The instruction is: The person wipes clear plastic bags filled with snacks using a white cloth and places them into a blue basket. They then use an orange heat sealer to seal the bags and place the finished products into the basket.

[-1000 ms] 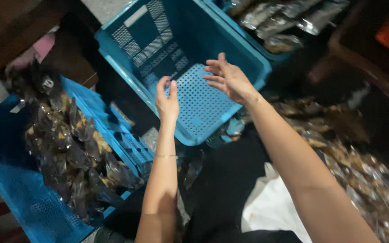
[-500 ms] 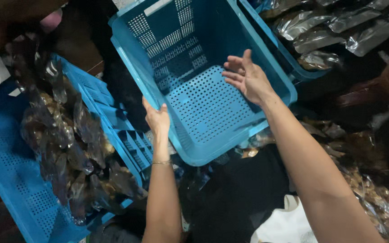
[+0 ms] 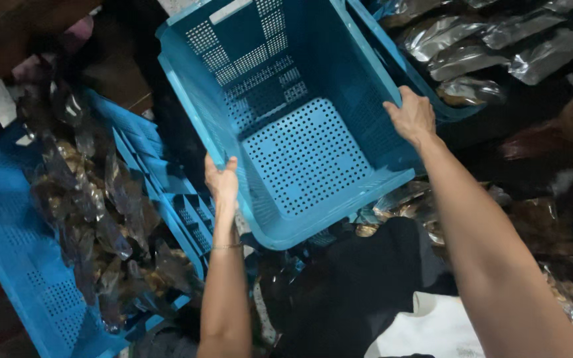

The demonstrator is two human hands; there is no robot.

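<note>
We are gripping the empty basket point(image 3: 300, 126) at twelve o'clock, left hand point(image 3: 222, 182) closed on its near-left rim and right hand point(image 3: 411, 116) on its right rim, and judging it could tip onto the packets point(image 3: 94, 212) at nine o'clock if either hold slips.

Both hands went from hovering open above the empty blue basket point(image 3: 300, 132) to gripping it. The left hand point(image 3: 222, 182), a second earlier raised over the perforated floor, dropped to the basket's left rim and closed its fingers over the edge. The right hand point(image 3: 411, 116), which had been spread in the air above the middle, swung out and clamped onto the right wall's rim. The basket itself came nearer and filled more of the view.
</note>
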